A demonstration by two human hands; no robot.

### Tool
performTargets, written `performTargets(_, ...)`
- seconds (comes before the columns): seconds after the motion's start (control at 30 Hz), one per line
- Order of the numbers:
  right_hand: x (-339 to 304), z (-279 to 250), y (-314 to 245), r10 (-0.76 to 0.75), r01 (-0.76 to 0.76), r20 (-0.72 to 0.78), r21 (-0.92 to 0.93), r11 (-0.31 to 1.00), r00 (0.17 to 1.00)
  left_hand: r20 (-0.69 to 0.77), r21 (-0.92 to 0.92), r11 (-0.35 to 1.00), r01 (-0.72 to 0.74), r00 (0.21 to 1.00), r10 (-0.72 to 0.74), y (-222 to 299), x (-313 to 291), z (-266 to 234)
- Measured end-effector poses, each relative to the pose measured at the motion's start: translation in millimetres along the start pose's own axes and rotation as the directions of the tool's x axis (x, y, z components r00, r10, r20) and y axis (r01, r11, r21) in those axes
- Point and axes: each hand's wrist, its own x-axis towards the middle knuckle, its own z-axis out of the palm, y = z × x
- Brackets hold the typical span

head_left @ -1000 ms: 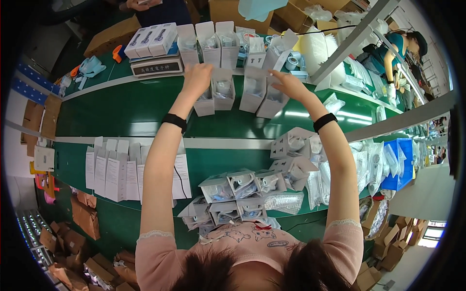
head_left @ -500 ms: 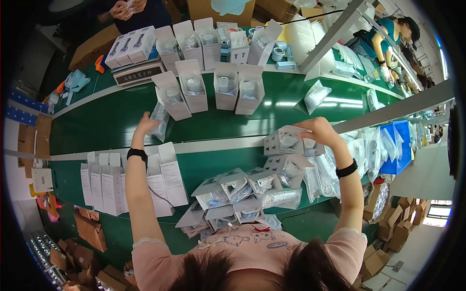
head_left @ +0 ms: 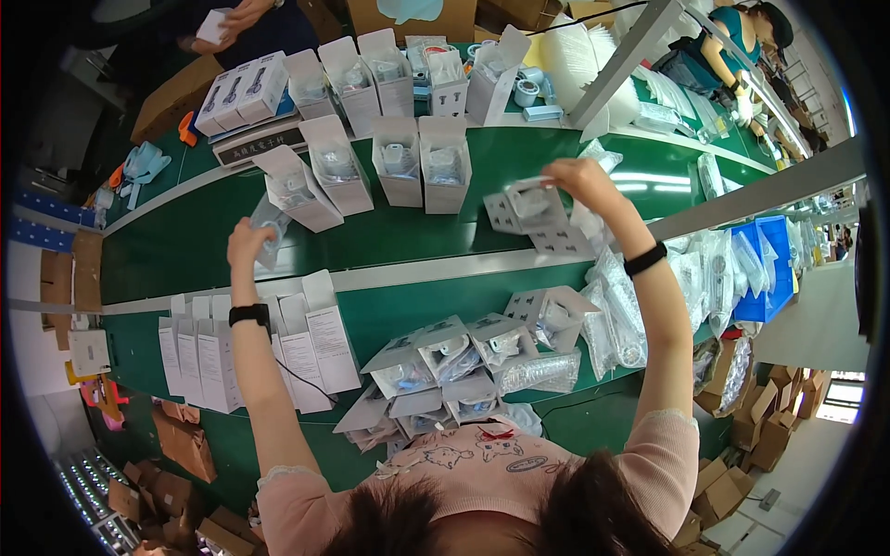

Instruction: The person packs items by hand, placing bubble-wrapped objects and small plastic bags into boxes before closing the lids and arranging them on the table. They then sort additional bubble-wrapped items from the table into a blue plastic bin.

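Note:
My left hand [head_left: 250, 243] is closed on a clear plastic-wrapped packet [head_left: 271, 230] at the belt's left, beside a row of open white boxes. In my right hand [head_left: 582, 181], an open white carton [head_left: 561, 239] with plastic-bagged contents is gripped by its upper edge and tilted over the green belt [head_left: 389, 236]. Bagged parts show inside the standing cartons [head_left: 448, 171] between my hands. Behind my right hand lies another clear packet [head_left: 603, 156], partly hidden.
Filled open cartons [head_left: 454, 357] pile up close to my body. Flat-sided white boxes [head_left: 218, 361] stand at left. Bagged parts [head_left: 621, 324] and a blue bin [head_left: 768, 269] are at right. A grey metal bar [head_left: 760, 199] slants across. Other people work at far left and right.
My right hand has lifted the carton off the near ledge and moved it forward over the belt. The standing cartons have shifted left. My left hand has closed on the packet.

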Motion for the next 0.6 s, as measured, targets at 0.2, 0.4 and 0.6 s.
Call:
performTargets(0.2,48.7,20.6,35.1,-0.049,0.049,-0.006,-0.013,0.999,0.999,-0.058,0.096,0.995,-0.01,0.998,0.016,16.1,-59.8,-64.5)
performTargets(0.4,71.2,33.1,34.5,0.011,-0.019,-0.101,-0.081,0.997,0.995,0.059,-0.039,0.978,-0.205,0.976,0.207,29.6,-125.1,-87.2)
performTargets(0.6,68.5,30.4,30.3,-0.062,0.055,-0.113,-0.068,0.996,0.992,0.442,-0.433,0.839,-0.329,0.734,0.516,70.8,-142.6,-36.0)
